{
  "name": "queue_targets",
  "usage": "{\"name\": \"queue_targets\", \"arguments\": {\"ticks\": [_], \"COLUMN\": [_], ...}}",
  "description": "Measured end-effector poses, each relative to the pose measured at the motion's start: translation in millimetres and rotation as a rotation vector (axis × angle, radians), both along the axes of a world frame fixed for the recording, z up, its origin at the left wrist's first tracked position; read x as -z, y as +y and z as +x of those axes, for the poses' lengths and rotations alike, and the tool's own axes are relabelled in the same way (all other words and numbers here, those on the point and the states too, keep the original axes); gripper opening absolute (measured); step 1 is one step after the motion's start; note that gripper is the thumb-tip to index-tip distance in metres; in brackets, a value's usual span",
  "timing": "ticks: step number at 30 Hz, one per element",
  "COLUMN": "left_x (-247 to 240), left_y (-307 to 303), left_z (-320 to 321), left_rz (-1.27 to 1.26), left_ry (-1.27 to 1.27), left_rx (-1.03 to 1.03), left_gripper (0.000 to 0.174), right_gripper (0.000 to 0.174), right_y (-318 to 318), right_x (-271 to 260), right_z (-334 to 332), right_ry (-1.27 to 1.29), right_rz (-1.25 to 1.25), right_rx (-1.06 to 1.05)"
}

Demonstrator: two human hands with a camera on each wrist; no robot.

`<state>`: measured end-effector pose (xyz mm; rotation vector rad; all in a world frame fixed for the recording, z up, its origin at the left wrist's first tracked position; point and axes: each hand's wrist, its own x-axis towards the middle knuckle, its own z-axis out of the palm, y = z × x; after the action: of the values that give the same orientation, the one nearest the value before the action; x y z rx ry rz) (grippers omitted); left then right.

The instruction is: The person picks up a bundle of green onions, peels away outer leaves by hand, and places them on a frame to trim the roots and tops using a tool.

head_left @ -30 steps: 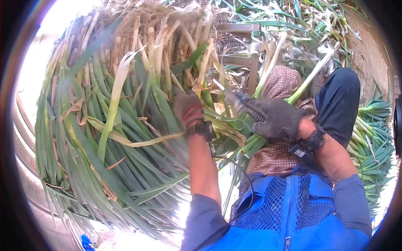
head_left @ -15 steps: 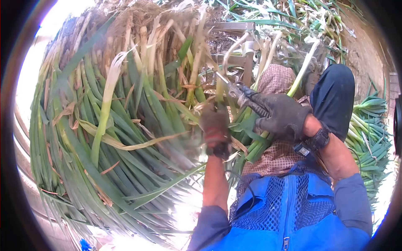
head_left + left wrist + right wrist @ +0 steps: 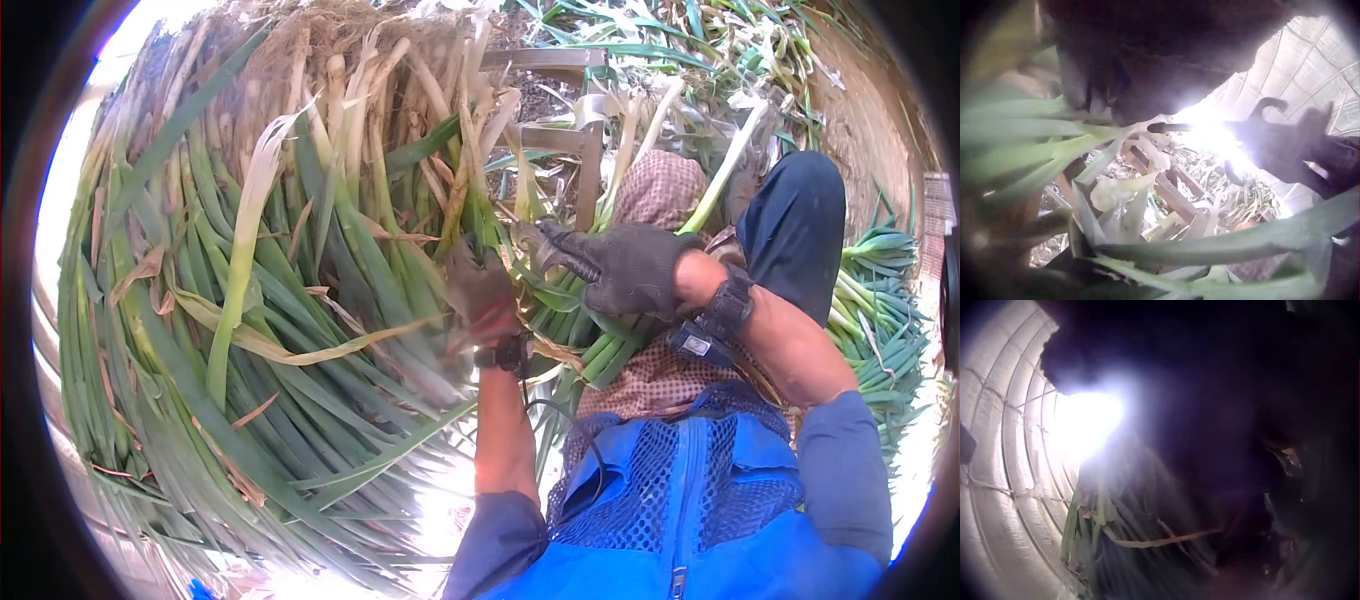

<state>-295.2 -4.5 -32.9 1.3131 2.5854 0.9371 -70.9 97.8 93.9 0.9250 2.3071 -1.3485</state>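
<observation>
A large heap of long green onions [image 3: 300, 260] fills the left of the head view, roots toward the top. At its right edge the gloved left hand [image 3: 483, 292] has its fingers curled round an onion stalk [image 3: 478, 215]; the left wrist view shows pale green leaves [image 3: 1041, 134] beside that dark hand [image 3: 1154, 56]. Just to the right, the gloved right hand [image 3: 635, 270] grips a metal tool [image 3: 555, 245], whose thin nozzle [image 3: 1169, 127] points at the stalk. Cut green leaf ends [image 3: 610, 355] lie below the right hand. In the right wrist view the hand is mostly dark.
A wooden frame [image 3: 590, 180] stands beyond the hands, with loose leaves and peelings [image 3: 700, 50] behind it. Pale-stemmed onions [image 3: 738, 165] lie by the person's knee [image 3: 800, 220]. Another onion pile [image 3: 885, 310] is at the right. A cable [image 3: 590, 430] hangs near the left forearm.
The left hand moved right from the heap toward the tool, then slightly back left. The right hand and its tool shifted a little to the left.
</observation>
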Motion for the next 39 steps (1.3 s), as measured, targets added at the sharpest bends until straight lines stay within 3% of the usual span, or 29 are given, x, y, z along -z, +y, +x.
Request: {"name": "queue_targets", "arguments": {"ticks": [5,8,15,17,20,23,27,28,30,33,35,39], "left_x": [9.6,-12.8,16.9,17.4,20.2,24.0,3.7,-4.3,-0.2,3.1,2.5,13.7], "left_y": [-3.5,8.2,35.4,45.3,64.9,65.0,55.2,50.9,42.0,34.4,29.6,24.2], "left_z": [-8.5,7.6,6.6,9.1,2.8,-9.6,2.1,5.6,4.0,-0.4,-0.4,-6.0], "left_rz": [-0.119,-0.189,-0.276,-0.231,-0.358,-0.324,-0.359,-0.355,-0.448,-0.501,-0.501,-0.431], "left_ry": [-0.011,-0.098,0.109,0.194,0.046,-0.274,-0.238,-0.396,-0.331,-0.323,-0.344,-0.288], "left_rx": [0.001,-0.015,0.056,0.056,0.075,0.144,0.122,0.079,0.047,0.024,0.026,0.060], "left_gripper": [0.025,0.024,0.031,0.033,0.033,0.035,0.034,0.035,0.037,0.039,0.039,0.033], "right_gripper": [0.089,0.090,0.057,0.060,0.074,0.073,0.072,0.073,0.070,0.076,0.068,0.082], "right_y": [7.6,27.9,70.3,72.2,43.2,19.1,31.7,39.9,55.4,56.4,40.6,15.0], "right_x": [1.6,21.9,53.3,58.0,17.6,2.0,4.8,10.3,50.6,37.9,18.4,6.6], "right_z": [-13.1,-26.2,-44.8,-39.6,-20.3,-5.1,-15.3,-19.6,-27.4,-19.8,-6.9,17.4], "right_ry": [-0.025,-0.007,0.119,0.079,0.008,-0.055,-0.032,-0.012,0.023,-0.008,-0.032,0.008], "right_rz": [0.068,0.154,0.349,0.302,0.127,0.051,0.090,0.126,0.266,0.214,0.076,-0.002], "right_rx": [-0.007,0.091,0.248,0.216,0.170,0.038,0.128,0.153,0.191,0.173,0.159,0.015]}}
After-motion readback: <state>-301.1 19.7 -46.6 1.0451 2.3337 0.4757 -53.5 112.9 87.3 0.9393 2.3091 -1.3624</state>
